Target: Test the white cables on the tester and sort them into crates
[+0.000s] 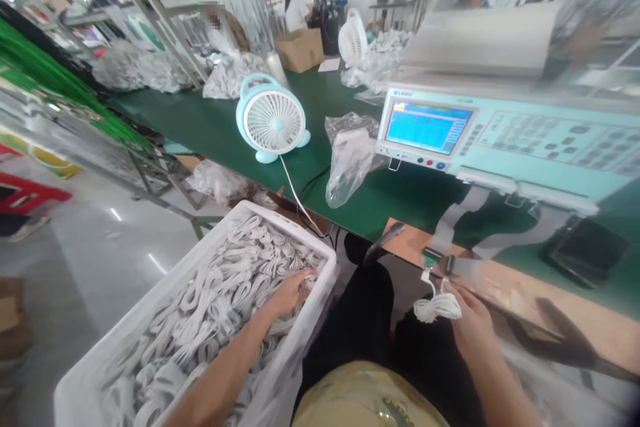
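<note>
My left hand [291, 293] reaches into a white bin [325, 267] of bundled white cables [215, 307], near its right corner. Its fingers are bent at a cable there, and the exact hold is hard to make out. At the bench edge, my right hand [470, 313] has its fingers closed at the end of a coiled white cable [437, 307]. One plug of that cable meets a small green connector board [429, 261] on the wooden strip [413, 240]. Grey ribbon cables [457, 217] run from the connectors up to a light-blue tester [500, 140] with a lit screen.
A blue and white fan [274, 121] stands on the green bench [320, 97], left of a clear plastic bag [350, 160]. A black object [585, 250] lies at the right. Behind are a cardboard box [300, 50], bagged goods and other people.
</note>
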### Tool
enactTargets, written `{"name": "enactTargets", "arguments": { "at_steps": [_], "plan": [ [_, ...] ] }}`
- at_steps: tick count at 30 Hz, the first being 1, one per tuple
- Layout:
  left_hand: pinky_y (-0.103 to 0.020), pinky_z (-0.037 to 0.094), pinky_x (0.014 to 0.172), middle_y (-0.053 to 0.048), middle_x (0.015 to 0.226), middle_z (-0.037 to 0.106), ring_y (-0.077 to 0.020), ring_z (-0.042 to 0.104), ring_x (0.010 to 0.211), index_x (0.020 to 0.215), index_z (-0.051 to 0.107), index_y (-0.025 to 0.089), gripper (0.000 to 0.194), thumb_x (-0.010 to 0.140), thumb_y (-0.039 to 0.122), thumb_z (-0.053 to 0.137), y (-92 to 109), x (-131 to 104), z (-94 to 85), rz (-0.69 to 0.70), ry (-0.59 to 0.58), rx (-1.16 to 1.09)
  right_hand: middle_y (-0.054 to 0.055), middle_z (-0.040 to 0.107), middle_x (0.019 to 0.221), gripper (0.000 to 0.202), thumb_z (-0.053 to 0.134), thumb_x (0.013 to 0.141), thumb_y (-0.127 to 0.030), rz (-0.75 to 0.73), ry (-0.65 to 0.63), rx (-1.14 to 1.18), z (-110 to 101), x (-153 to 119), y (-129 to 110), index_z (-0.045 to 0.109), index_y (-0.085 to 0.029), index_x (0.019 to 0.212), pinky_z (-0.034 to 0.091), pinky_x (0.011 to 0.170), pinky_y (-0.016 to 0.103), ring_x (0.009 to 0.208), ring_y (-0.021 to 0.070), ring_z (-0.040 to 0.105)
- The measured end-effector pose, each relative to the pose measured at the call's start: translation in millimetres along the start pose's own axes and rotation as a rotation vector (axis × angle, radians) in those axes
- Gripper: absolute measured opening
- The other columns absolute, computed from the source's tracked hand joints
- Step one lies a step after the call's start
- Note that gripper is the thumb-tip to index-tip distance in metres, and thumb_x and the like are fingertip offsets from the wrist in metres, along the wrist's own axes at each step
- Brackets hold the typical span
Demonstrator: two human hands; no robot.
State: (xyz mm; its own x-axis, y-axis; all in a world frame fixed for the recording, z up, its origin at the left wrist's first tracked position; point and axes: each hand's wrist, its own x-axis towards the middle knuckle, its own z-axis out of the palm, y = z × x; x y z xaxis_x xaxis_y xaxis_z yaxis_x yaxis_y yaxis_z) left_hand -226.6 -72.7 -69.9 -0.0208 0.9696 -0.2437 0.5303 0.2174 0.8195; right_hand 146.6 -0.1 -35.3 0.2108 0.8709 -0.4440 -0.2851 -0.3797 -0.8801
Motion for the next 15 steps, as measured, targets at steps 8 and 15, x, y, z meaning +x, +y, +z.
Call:
{"name": "enactTargets", "arguments": {
  "at_steps": [8, 15],
  "plan": [
    [-0.030, 0.048, 0.057, 0.000, 0.078, 0.061, -0.0182, 0.058, 0.064, 0.083, 0.053, 0.020, 0.032, 0.054, 0.030, 0.062, 71, 2, -27.9, -0.050, 0.547, -0.789, 0.002, 0.065, 0.062, 0.030, 0.072, 0.059, -0.042, -0.080, -0.040, 0.036, 8, -11, -1, 0.069, -0.015, 0.070, 0.039, 0.054, 0.025, 0.055, 0.0137, 0.053],
    [-0.020, 0.035, 0.037, 0.004, 0.057, 0.054, -0.0101, 0.047, 0.040, 0.087, 0.060, 0.017, 0.041, 0.060, 0.046, 0.067, 164, 31, 99.6, -0.202, -0.150, -0.600, -0.002, 0.055, 0.051, 0.030, 0.070, 0.058, -0.043, -0.116, 0.018, 0.085, 19, -9, -2, 0.065, -0.014, 0.061, 0.032, 0.050, 0.023, 0.047, 0.0090, 0.042]
  ]
}}
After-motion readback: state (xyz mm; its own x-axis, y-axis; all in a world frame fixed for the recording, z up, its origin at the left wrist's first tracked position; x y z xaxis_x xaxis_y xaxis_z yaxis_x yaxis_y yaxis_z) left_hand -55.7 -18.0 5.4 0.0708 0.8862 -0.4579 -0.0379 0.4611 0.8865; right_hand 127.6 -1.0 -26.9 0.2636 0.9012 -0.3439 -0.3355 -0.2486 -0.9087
